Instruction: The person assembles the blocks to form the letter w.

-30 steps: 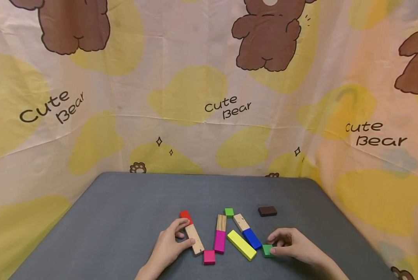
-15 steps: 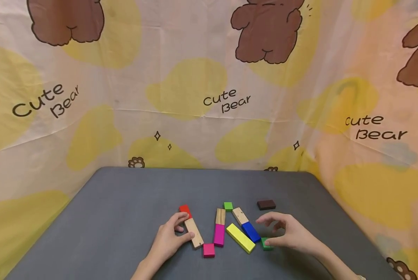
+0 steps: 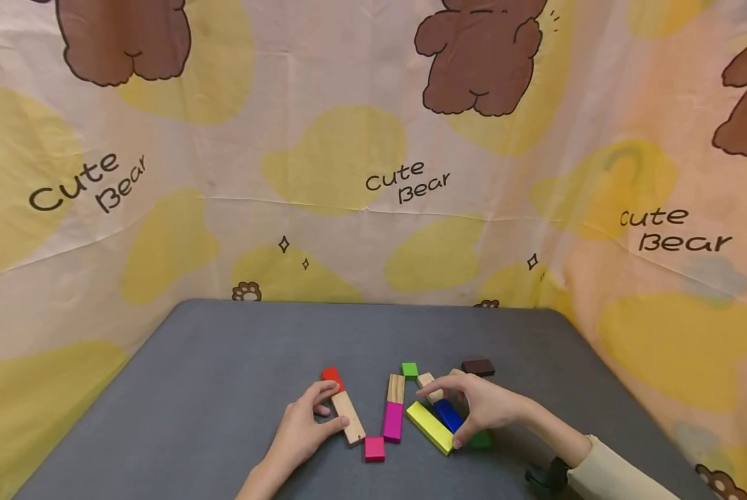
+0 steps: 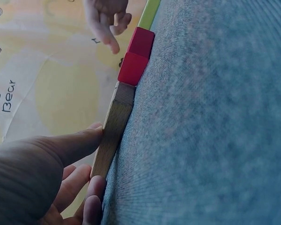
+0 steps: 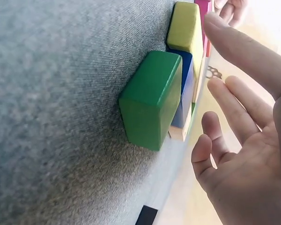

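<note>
My left hand [image 3: 304, 423] rests against a plain wooden block [image 3: 348, 419] and the red block [image 3: 331, 375] at its far end. In the left wrist view its thumb lies on the wood, with fingertips along the side. My right hand [image 3: 492, 404] is spread over the yellow block [image 3: 431, 427], thumb by its near end and fingers reaching across the blue block [image 3: 448, 415]. In the right wrist view the fingers are apart and hold nothing. Beneath this hand sits a dark green block [image 5: 150, 98], partly hidden in the head view; another wooden block [image 3: 428, 382] is partly covered.
A magenta block [image 3: 393, 422] adjoins a striped wooden block [image 3: 396, 389] in the middle. A pink block [image 3: 374, 449] lies nearer, a light green one [image 3: 409, 371] farther off. A dark brown block [image 3: 478, 367] lies back right on the grey table [image 3: 254, 347]. Printed cloth [image 3: 342, 160] surrounds it.
My right hand has left the dark green block and moved left over the yellow and blue blocks. The left hand keeps its place, and the blocks appear unmoved.
</note>
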Available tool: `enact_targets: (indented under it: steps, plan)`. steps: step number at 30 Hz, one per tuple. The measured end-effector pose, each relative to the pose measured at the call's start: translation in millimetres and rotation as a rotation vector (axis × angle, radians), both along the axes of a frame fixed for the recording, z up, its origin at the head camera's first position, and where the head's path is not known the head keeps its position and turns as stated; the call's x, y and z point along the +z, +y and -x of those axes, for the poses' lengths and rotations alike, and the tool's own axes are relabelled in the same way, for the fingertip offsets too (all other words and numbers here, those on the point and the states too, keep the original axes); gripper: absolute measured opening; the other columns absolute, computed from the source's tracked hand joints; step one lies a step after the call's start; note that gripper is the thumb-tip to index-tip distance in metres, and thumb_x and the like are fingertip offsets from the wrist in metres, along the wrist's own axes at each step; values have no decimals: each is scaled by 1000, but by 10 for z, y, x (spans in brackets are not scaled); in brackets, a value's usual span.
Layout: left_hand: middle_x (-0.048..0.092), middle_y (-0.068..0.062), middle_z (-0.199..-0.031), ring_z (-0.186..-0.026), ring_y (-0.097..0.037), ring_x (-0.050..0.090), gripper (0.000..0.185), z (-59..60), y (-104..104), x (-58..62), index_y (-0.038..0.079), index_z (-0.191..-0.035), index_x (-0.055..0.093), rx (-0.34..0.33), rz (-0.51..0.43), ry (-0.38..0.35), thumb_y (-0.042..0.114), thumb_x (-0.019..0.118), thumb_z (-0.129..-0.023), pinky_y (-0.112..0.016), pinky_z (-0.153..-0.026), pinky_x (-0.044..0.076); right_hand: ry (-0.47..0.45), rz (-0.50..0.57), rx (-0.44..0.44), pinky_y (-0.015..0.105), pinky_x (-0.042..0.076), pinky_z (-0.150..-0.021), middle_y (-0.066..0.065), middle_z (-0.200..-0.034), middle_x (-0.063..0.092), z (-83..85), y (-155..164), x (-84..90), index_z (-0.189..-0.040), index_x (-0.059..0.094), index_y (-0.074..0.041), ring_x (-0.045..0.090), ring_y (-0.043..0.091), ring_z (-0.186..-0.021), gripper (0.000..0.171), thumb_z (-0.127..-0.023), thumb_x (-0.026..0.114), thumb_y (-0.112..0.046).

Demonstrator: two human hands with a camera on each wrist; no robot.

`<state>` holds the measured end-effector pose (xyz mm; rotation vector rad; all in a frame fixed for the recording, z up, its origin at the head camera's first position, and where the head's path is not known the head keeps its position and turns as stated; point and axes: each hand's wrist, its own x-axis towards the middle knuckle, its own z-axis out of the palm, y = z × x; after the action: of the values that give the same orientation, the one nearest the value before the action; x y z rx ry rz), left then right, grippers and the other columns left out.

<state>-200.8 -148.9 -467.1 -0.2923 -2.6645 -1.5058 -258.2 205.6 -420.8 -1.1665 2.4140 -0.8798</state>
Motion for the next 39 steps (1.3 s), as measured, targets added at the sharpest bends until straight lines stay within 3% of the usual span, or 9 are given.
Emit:
enact_targets:
  steps: [9, 16, 22, 30, 39]
  plan:
    - [63, -7, -129, -85, -15, 57, 63, 1, 14, 8, 9, -133, 57, 0, -9, -19, 32, 83, -80, -35, -73, 45, -54, -43, 35, 40, 42, -85, -2, -122, 55, 64, -55, -21, -135, 59, -29, 46, 24, -107, 71, -72, 90, -30]
    - [63, -7, -129, -85, -15, 56, 63, -20, 17, 1, 10, -132, 57, 10, -14, -35, 33, 84, -80, -37, -74, 45, -109, -111, 42, 42, 39, -91, -3, -129, 47, 76, -93, -17, -140, 53, -34, 42, 21, -114, 81, -69, 92, -28]
    - [63, -6, -129, -84, -14, 56, 63, -16, 21, 13, 10, -132, 57, 11, -3, -28, 32, 84, -80, -36, -73, 45, -79, -147, 68, 39, 40, -91, -5, -128, 46, 98, -121, -35, -142, 49, -36, 40, 18, -114, 87, -67, 93, -30]
    - [63, -7, -129, -85, -14, 56, 63, -19, 25, 18, 10, -132, 57, 9, -1, -26, 32, 83, -80, -37, -74, 44, -56, -128, 68, 41, 39, -90, -5, -127, 48, 104, -123, -52, -142, 50, -34, 41, 18, -113, 86, -67, 93, -33]
    - [63, -6, -129, -84, -14, 56, 63, -18, 28, 12, 10, -132, 57, 14, 9, -20, 33, 83, -80, -38, -75, 43, -46, -49, 27, 46, 39, -95, -7, -140, 46, 80, -80, -10, -143, 50, -27, 42, 21, -116, 86, -68, 92, -33]
